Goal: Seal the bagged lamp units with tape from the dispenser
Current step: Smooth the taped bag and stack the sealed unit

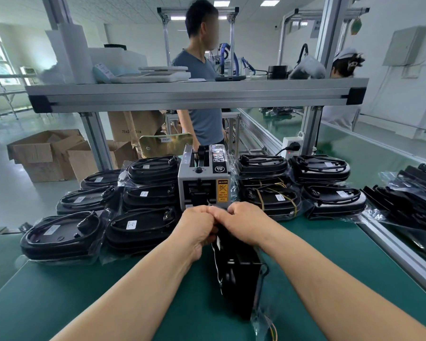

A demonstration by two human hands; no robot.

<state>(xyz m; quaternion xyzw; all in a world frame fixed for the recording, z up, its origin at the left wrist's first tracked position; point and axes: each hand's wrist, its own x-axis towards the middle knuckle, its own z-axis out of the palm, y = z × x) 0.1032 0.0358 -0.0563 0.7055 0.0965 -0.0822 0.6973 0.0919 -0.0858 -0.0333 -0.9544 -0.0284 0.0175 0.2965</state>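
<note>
Bagged lamp unit (pixel 239 274): a black body in clear film, stood on edge on the green bench mat (pixel 84 296). Its far end is gathered under both sets of fingers and its near end points toward the viewer.

Left of the fingers lie stacked bagged units (pixel 62 236), some flat and some overlapping, with cardboard boxes (pixel 47 153) on the floor beyond them.

Left hand (pixel 197 227): the fingers are curled tight and clenched on the film at the unit's far end. The knuckles touch those of the other hand.

Just beyond the fingers stands the grey tape dispenser (pixel 203 183), its front outlet facing the knuckles. Whether a strip of tape lies between the fingertips cannot be told.

Right hand (pixel 243 222): the fingers are likewise curled and grasp the same far end from the opposite side, with the back of the hand uppermost.

Right of the fingers are further stacks (pixel 329 200) of bagged units, one of them bound with thin cord. Behind the dispenser, past the aluminium shelf (pixel 197 94), stands a person in a grey shirt (pixel 204 119).
</note>
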